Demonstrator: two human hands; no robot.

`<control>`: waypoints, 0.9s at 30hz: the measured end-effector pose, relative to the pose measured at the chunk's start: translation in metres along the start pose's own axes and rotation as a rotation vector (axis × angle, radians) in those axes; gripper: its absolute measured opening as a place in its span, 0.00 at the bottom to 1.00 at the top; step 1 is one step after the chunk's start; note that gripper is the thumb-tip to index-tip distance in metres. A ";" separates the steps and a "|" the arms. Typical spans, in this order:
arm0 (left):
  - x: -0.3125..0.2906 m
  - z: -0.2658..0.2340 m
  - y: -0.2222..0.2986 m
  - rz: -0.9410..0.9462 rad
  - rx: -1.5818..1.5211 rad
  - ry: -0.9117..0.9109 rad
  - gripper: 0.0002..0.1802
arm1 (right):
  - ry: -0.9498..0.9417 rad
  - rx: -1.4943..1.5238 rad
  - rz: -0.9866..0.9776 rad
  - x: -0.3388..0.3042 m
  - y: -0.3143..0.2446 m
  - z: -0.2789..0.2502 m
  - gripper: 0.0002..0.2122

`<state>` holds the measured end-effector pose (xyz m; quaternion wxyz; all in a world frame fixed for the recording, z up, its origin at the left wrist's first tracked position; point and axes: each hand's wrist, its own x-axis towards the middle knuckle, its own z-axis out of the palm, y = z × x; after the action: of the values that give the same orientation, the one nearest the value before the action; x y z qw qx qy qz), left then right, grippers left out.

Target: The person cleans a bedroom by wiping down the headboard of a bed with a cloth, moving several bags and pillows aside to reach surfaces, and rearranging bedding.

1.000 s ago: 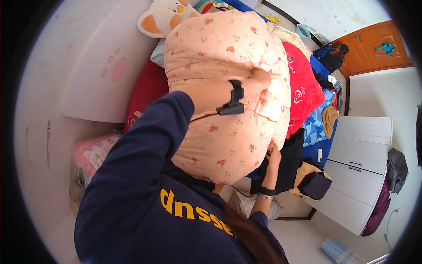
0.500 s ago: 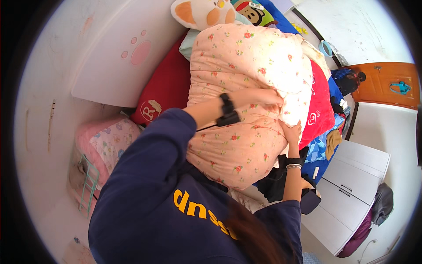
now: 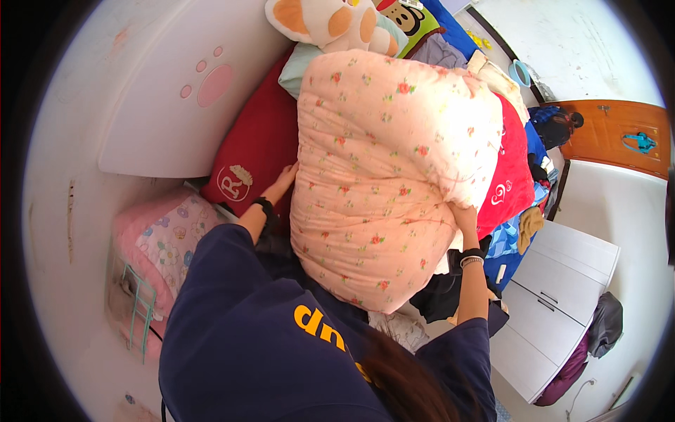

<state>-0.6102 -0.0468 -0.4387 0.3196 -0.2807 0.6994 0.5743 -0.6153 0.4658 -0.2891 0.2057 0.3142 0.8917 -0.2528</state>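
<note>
A big pink flowered quilt (image 3: 394, 176), folded into a thick bundle, lies on the bed between the person's 2 hands. The left hand (image 3: 281, 179) rests flat with fingers stretched out against the quilt's left side, touching both it and the red pillow (image 3: 253, 151) just beside it; it grips nothing. The right hand (image 3: 460, 214) is pressed to the quilt's right near edge, its fingers hidden behind the fabric, so I cannot tell whether it grasps. A red blanket (image 3: 510, 176) lies under the quilt's right side. A cartoon cushion (image 3: 330, 21) sits at the far end. A white cabinet (image 3: 562, 281) stands right.
</note>
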 end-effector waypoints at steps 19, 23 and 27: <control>0.006 0.038 -0.024 0.176 -0.078 -0.024 0.28 | 0.323 0.361 -0.323 0.040 0.043 0.081 0.19; -0.007 0.033 0.004 0.389 -0.053 0.156 0.27 | 0.119 0.318 -0.071 0.064 0.083 0.070 0.19; -0.095 0.051 0.057 0.613 -0.113 0.434 0.22 | 0.089 0.303 -0.029 0.031 0.096 0.025 0.20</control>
<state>-0.5863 0.0166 -0.3366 -0.0387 -0.1910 0.7695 0.6081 -0.5688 0.5304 -0.3559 0.1124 0.3397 0.8559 -0.3734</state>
